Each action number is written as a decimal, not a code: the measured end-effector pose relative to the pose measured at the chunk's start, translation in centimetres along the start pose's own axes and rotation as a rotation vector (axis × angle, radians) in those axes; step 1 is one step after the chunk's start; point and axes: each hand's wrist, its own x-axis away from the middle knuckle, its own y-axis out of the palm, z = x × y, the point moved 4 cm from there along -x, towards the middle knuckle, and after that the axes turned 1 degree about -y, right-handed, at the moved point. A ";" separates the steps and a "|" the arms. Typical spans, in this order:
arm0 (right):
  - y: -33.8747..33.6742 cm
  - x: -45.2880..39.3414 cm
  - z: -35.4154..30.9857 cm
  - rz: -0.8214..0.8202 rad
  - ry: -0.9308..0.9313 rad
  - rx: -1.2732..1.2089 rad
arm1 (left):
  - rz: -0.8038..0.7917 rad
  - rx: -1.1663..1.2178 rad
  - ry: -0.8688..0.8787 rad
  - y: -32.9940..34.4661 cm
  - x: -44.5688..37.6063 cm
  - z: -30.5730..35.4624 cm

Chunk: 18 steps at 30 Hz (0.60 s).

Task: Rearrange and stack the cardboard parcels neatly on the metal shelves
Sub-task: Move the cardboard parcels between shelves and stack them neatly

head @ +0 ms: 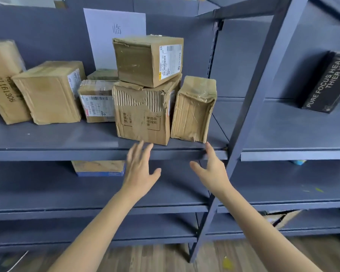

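Near the front edge of the metal shelf (67,138), both hands rise toward the cluster at its right end. Left hand (139,169) is spread and holding nothing, fingertips just below the torn parcel (143,116); right hand (210,169) is likewise spread and bare, reaching up by the crushed parcel (194,108) that stands tilted beside the upright post (249,107). On the torn parcel sits the labelled parcel (148,59), skewed and overhanging.

Best play here, I judge: bracket the pair with 1 palm on each side, low down, and square the bottom box to the front edge before straightening the top one, since that soft, ripped cardboard may buckle under a hard squeeze.

Further left, 3 more parcels crowd together, and the tall parcel (4,79) at the left end is cut off by the frame. A small box (102,74) behind is mostly hidden. Label print is unreadable.
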 end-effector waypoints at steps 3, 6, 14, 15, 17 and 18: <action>0.1 2.2 0.4 0.007 -0.010 0.047 | -0.073 0.062 0.102 0.3 1.2 0.8; -0.8 4.0 0.7 0.020 -0.031 0.157 | -0.123 0.059 0.179 0.0 1.6 1.7; -8.2 8.0 2.5 0.149 0.020 0.378 | -0.174 0.086 0.488 0.5 2.2 9.6; -9.5 8.4 2.7 0.161 0.026 0.423 | -0.180 0.061 0.531 0.7 2.2 11.1; -12.3 9.2 3.2 0.188 0.034 0.512 | -0.185 -0.012 0.603 1.4 2.1 14.1; -13.7 9.6 3.3 0.199 0.037 0.552 | -0.182 -0.048 0.636 1.7 2.0 15.6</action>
